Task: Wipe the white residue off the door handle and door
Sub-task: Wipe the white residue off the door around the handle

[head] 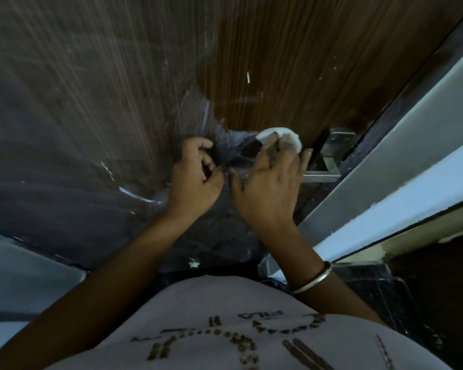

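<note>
Nearest the camera was the person's pale printed shirt (225, 316), and just beyond it a metal bangle (314, 280) on the right wrist. Both arms reached forward to the door.

The left hand (195, 177) had its fingers curled, thumb against forefinger, and appeared to pinch the crumpled edge of the clear plastic film (64, 156) that covered the left part of the door. The right hand (267, 188) was spread, fingers nearly straight and thumb held apart, with a white pad (278, 134) at its fingertips, pressed towards the wood. Whether a finger hooked round the pad could not be told. Just right of that hand lay the square metal door handle (324, 177), its lever partly hidden behind the fingers and its back plate (340, 138) above, close to the pale door frame (385, 169).

Further up, the bare brown door (278, 49) carried white residue (248, 76): a short bright streak and scattered flecks, with more smears along the film.

The step in hand looked to be wiping beside the handle. To do it well, the left hand would best keep the film drawn aside and taut so the pad met wood and not plastic. The pad wanted flat, firm pressure, short strokes along the grain, and a turn to a clean face once soiled. The lever's underside and the plate's edges probably needed a folded corner.
</note>
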A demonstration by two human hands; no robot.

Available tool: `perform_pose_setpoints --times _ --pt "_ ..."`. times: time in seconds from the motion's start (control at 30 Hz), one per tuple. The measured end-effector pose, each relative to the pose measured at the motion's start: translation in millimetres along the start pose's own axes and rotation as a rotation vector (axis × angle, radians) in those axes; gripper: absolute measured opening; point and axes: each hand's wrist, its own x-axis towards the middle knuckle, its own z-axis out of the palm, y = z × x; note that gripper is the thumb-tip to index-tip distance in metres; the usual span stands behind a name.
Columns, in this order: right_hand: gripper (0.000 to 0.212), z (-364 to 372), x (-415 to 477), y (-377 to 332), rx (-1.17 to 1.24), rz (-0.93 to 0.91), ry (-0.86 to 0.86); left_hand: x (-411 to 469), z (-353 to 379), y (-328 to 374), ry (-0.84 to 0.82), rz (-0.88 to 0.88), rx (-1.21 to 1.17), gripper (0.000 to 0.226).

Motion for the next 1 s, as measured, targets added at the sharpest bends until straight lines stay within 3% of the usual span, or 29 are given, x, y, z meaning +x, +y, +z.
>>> perform_pose_setpoints --times 0.13,0.37,0.57,0.73,1.0 --pt "0.078 6 -7 -17 -0.039 -0.187 -0.003 0 0 -4 0.010 -0.015 0.003 0.040" --pt "0.084 7 -4 -12 -0.047 -0.046 0.030 0 -7 -9 0.037 -0.012 -0.008 0.041" --pt "0.064 24 -7 -36 -0.079 -0.295 0.116 -2 -11 -15 0.105 -0.061 -0.014 0.038" --pt "0.066 33 -5 -26 -0.086 -0.355 0.174 -3 -14 -19 0.129 -0.069 -0.025 0.039" --pt "0.068 38 -9 -23 -0.086 -0.376 0.119 -3 -10 -16 0.090 -0.081 -0.038 0.040"
